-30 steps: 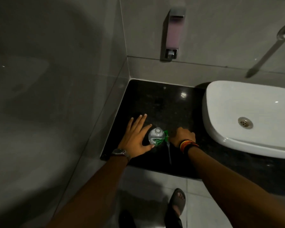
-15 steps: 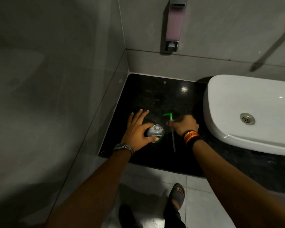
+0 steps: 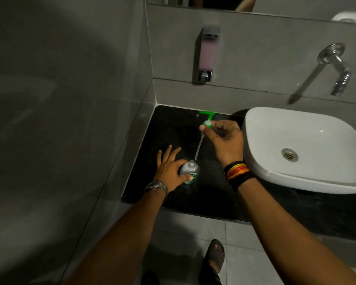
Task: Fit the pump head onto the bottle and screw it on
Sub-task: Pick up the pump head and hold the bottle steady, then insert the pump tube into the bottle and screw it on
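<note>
A small clear bottle [image 3: 190, 169] with a green label stands upright on the black counter [image 3: 173, 128], its neck uncapped. My left hand [image 3: 170, 168] wraps its left side, thumb across the front. My right hand [image 3: 224, 138] holds the green pump head [image 3: 207, 119] by its collar, raised above and behind the bottle. The pump's clear dip tube [image 3: 199, 146] hangs down at a slant, its tip just above and right of the bottle's mouth, outside it.
A white basin [image 3: 308, 145] sits on the counter at the right, with a chrome tap [image 3: 335, 66] on the wall above. A wall soap dispenser [image 3: 206, 54] hangs behind. A grey wall closes the left side. My sandalled foot [image 3: 214, 254] shows below the counter's front edge.
My right hand has lifted the pump head off the counter and raised it, so the dip tube now hangs over the bottle. My left hand stays on the bottle.
</note>
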Demonstrator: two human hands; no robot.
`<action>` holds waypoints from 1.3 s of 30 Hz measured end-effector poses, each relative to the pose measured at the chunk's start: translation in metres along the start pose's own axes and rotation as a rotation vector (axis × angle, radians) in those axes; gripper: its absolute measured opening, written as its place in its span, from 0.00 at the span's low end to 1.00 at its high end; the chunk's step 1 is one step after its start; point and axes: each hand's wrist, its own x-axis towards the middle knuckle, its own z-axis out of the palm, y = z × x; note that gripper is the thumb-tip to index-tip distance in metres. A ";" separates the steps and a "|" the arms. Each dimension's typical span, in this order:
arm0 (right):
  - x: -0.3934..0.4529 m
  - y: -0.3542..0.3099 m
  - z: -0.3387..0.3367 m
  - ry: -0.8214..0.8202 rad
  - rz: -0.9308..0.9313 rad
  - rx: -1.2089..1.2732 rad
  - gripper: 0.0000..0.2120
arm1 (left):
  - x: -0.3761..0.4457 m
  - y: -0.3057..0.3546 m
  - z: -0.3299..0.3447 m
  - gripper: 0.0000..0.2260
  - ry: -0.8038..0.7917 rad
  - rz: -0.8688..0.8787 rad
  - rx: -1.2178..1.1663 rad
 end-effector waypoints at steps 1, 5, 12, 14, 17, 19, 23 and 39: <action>-0.004 0.003 0.004 -0.004 -0.007 -0.003 0.10 | 0.000 0.000 0.000 0.22 0.003 0.000 -0.004; -0.013 0.019 0.017 -0.046 0.014 -0.005 0.11 | -0.001 0.000 0.001 0.22 0.012 -0.002 -0.004; -0.040 0.059 0.026 -0.131 0.066 -0.021 0.11 | -0.001 0.002 -0.001 0.21 0.016 -0.009 -0.018; -0.051 0.073 0.026 -0.150 0.056 -0.094 0.12 | -0.001 0.002 -0.001 0.23 0.010 -0.012 -0.023; -0.063 0.092 0.022 -0.183 0.083 -0.195 0.15 | -0.001 0.001 0.000 0.25 0.003 -0.005 -0.005; -0.067 0.099 0.022 -0.202 0.079 -0.260 0.19 | 0.000 0.000 0.000 0.25 -0.007 -0.003 0.010; -0.064 0.093 0.024 -0.206 0.062 -0.438 0.18 | 0.000 0.001 -0.002 0.23 -0.018 -0.004 0.012; -0.045 0.080 0.021 -0.329 -0.112 -0.712 0.26 | 0.001 -0.002 0.002 0.23 -0.011 0.002 0.038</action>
